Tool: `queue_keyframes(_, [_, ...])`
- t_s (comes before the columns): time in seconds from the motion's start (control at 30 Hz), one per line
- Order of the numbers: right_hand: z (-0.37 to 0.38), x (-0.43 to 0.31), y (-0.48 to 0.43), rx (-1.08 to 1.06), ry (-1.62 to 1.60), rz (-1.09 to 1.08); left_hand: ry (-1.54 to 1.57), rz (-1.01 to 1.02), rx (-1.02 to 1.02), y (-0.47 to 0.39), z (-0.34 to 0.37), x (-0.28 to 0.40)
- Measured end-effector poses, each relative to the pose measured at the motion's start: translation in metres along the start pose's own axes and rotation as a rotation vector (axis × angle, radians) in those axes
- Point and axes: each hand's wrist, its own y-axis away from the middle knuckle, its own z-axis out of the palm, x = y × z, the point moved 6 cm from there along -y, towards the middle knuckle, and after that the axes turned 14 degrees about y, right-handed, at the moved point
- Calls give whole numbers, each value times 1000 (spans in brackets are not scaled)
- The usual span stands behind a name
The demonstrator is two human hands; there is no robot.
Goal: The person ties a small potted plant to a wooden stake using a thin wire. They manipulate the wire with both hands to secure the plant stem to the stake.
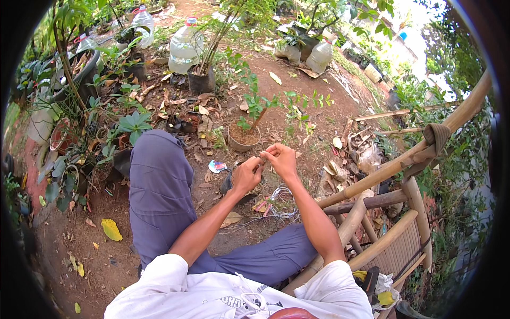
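My left hand (248, 175) and my right hand (281, 160) meet at the fingertips above the ground, just in front of a small potted plant. Both are pinched on something small and thin, too small to name. The plant's round pot (244, 137) is filled with brown soil, and from it a short brown stem (259, 119) leans to the right with leafy green shoots (253, 93). Below my hands a dark object, partly hidden by my left hand, lies on the soil. A loose coil of thin wire or string (283, 204) rests on the ground by my right forearm.
A bamboo frame or bench (382, 239) stands close on the right, with a long pole (382, 171) slanting up. Ahead are a black-potted plant (201, 79) and several plastic bottles, one large (186, 50). Dense potted plants fill the left. A small printed packet (217, 166) lies nearby.
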Motion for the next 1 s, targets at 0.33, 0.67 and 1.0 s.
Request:
queue_keyframes(0.33, [-7,-17,1,126,17,-134,160,-55,93,-1,-2,-7])
queue_keyframes(0.67, [16,16,-1,-70,2,73,184,-154,141,-2,-9,-10])
queue_keyframes(1.0, [23,21,0,-17,-41,77,157,-61,146,-1,-5,-15])
